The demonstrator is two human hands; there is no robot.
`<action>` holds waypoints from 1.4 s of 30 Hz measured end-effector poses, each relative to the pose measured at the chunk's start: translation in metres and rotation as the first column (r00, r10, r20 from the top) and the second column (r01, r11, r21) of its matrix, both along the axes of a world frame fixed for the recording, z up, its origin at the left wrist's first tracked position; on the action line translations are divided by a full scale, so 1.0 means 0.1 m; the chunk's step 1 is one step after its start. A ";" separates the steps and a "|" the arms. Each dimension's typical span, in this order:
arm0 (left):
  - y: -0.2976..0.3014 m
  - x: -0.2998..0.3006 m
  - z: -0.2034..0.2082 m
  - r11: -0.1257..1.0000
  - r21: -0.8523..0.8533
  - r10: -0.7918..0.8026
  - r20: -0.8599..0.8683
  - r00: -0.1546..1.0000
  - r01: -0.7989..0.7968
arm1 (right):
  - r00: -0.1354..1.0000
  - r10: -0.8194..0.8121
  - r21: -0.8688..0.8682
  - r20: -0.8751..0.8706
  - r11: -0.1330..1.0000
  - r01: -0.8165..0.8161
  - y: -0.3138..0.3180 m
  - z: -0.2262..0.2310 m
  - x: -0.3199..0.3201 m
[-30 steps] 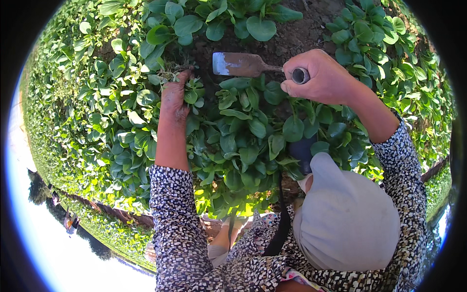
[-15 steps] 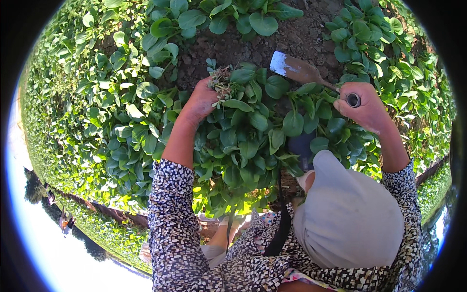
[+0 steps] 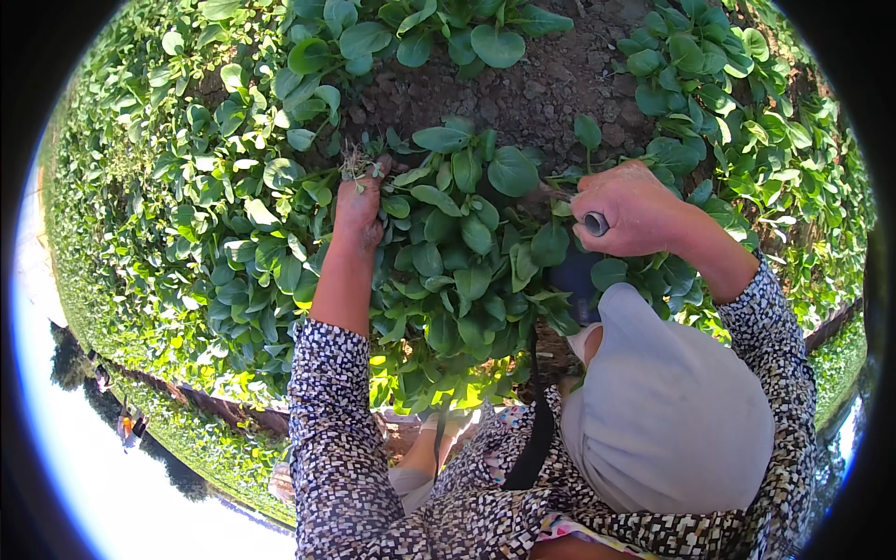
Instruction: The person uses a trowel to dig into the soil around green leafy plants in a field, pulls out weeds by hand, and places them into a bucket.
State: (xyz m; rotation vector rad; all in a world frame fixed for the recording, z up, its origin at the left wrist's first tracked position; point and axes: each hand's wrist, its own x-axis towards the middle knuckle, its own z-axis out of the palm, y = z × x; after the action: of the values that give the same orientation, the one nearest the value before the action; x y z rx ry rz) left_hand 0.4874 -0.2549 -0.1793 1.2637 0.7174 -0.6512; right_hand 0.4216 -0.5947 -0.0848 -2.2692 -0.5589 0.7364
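My left hand [image 3: 358, 210] is closed on a small bunch of uprooted weeds [image 3: 355, 164], their pale roots sticking out above the fingers. It is at the left edge of a clump of broad-leaved green vegetable plants [image 3: 457, 219]. On the clump's right side, my right hand [image 3: 635, 210] grips a hand hoe [image 3: 595, 223]. The round hollow end of its handle shows at my fist, while leaves hide the blade. A bit of the tool's neck points left, in among the stems.
Bare brown soil [image 3: 560, 84] lies beyond the clump. More leafy plants stand at the far side [image 3: 448, 33], the left [image 3: 252, 205] and the right [image 3: 691, 56]. A pale grey cloth cap [image 3: 667, 401] covers the lower right. Someone in orange [image 3: 126, 427] is far off at left.
My right hand has moved left with the hoe, and its blade has gone out of sight among the leaves. My left hand has shifted left and slightly nearer with the weeds.
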 end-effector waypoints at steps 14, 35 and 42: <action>-0.01 -0.18 0.00 0.995 0.089 0.041 0.089 0.995 -0.049 | 0.993 -0.017 -0.085 0.117 0.996 0.027 -0.10 0.03 0.39; 0.01 -0.38 -0.08 0.994 0.112 -0.002 0.143 0.990 -0.015 | 0.964 -0.258 0.133 -0.069 0.955 0.266 -0.01 -0.48 -0.28; -0.03 -0.37 -0.17 0.935 0.283 -0.284 0.233 0.930 0.214 | 0.976 -0.163 0.069 0.144 0.986 0.154 0.11 -0.55 -0.31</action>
State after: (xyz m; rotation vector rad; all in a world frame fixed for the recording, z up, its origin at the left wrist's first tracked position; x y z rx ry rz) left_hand 0.4501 -0.2581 -0.1967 1.6642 0.4218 -0.5895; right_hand 0.3905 -0.5841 -0.1396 -2.2964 -0.4548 0.4689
